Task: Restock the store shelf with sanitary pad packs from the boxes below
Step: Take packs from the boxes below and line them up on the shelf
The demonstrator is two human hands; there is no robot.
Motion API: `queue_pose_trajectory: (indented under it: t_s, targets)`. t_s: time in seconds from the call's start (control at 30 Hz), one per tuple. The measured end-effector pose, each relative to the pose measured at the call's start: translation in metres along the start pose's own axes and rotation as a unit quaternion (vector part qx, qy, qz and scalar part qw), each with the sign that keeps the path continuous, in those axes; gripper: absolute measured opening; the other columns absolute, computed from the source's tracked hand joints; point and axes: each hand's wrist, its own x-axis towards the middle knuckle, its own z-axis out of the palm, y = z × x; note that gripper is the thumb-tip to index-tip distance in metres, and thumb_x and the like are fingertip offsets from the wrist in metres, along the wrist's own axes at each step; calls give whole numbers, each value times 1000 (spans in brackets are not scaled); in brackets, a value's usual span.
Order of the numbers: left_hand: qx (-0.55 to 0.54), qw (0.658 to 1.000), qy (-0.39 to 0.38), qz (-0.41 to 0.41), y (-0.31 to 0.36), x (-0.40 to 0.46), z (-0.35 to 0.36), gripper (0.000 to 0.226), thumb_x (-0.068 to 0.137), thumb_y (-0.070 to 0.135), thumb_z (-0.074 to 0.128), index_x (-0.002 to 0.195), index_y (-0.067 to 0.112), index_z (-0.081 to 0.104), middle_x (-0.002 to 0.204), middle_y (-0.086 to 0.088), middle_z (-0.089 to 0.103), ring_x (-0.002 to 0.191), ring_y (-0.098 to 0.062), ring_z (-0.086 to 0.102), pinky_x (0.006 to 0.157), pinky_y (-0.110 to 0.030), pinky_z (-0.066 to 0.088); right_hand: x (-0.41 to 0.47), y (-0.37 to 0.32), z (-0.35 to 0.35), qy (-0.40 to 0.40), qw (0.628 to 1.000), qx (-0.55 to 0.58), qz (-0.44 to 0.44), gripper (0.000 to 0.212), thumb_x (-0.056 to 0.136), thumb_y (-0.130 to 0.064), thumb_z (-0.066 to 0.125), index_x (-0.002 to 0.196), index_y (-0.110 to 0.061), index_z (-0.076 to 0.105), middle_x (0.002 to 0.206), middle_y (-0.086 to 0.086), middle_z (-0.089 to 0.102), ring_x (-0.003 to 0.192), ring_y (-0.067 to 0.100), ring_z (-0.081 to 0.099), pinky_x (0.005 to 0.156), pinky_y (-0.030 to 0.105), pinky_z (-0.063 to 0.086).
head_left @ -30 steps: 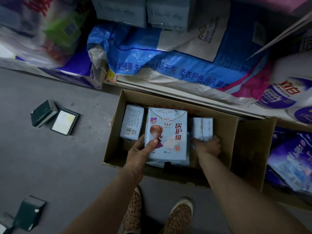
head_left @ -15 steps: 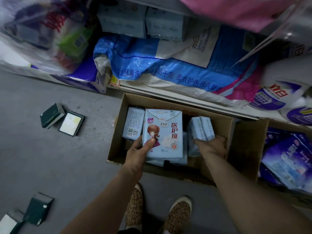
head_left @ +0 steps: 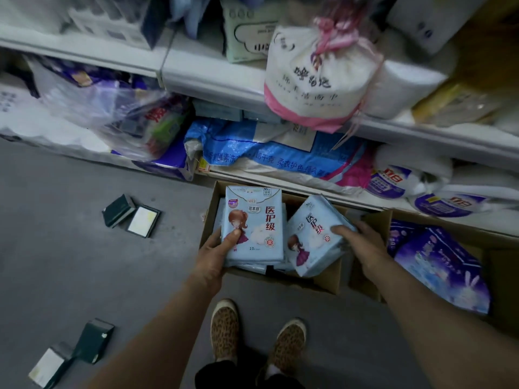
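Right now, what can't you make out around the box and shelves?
- Cardboard box contents, head view: hidden behind the left hand's pack and the right hand's pack.
- Upper shelf goods: motion-blurred, labels unreadable.
- Purple packs: print too dim to read.

Single head cam only, wide-angle, so no second view and no overlap. Worn on the person's head, it looks forward and steeply down from standing height onto the open cardboard box [head_left: 325, 282] on the floor. Box sits just right of frame centre and close; both forearms enter from the bottom edge toward it. Shoes [head_left: 224, 329] lie directly below the box in frame, shelf edge [head_left: 213, 73] above and behind it. Upper frame is motion-blurred, with edges bowed by lens distortion.
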Motion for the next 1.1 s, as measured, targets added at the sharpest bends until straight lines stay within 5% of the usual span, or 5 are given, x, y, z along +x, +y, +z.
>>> queue_pose_trajectory:
  t_s: [0.13, 0.5, 0.73, 0.83, 1.1]
  targets:
    - [4, 1000, -18, 15, 30, -43, -2, 53, 73, 31, 77, 124, 18, 68, 114, -12, 74, 105, -33, 70, 91, -48, 56, -39, -31, -20, -47, 998, 34, -22, 63, 60, -35, 89, 113, -7, 72, 98, 8, 77, 93, 28, 72, 74, 33, 56]
    - [-35, 995, -57, 69, 141, -183, 29, 14, 97, 21, 60, 108, 14, 65, 81, 0, 77, 67, -11, 74, 49, -22, 55, -193, -131, -86, -66, 954, 283, -78, 19, 88, -22, 70, 102, -9, 70, 86, 7, 76, 75, 20, 66, 66, 31, 48]
    - [-43, 983, -93, 153, 211, -282, 60, 40, 86, 33, 69, 123, 21, 65, 113, -5, 75, 92, -19, 73, 65, -31, 61, -298, -190, -122, -100, 902, 411, -91, 49, 63, -32, 84, 103, -11, 66, 92, 9, 67, 78, 21, 58, 71, 32, 45]
    - [-44, 976, -104, 187, 238, -318, 74, 42, 82, 38, 70, 120, 22, 67, 113, -6, 74, 90, -19, 73, 62, -30, 60, -329, -213, -135, -127, 874, 457, -103, 23, 85, -27, 70, 103, -12, 66, 97, 10, 67, 82, 22, 60, 70, 30, 47]
    - [-50, 953, -113, 277, 302, -392, 108, 54, 74, 45, 77, 122, 23, 67, 117, -5, 74, 104, -24, 68, 90, -39, 50, -392, -273, -163, -189, 838, 476, -187, 26, 91, -33, 63, 110, -16, 66, 96, 5, 70, 80, 18, 59, 66, 28, 47]
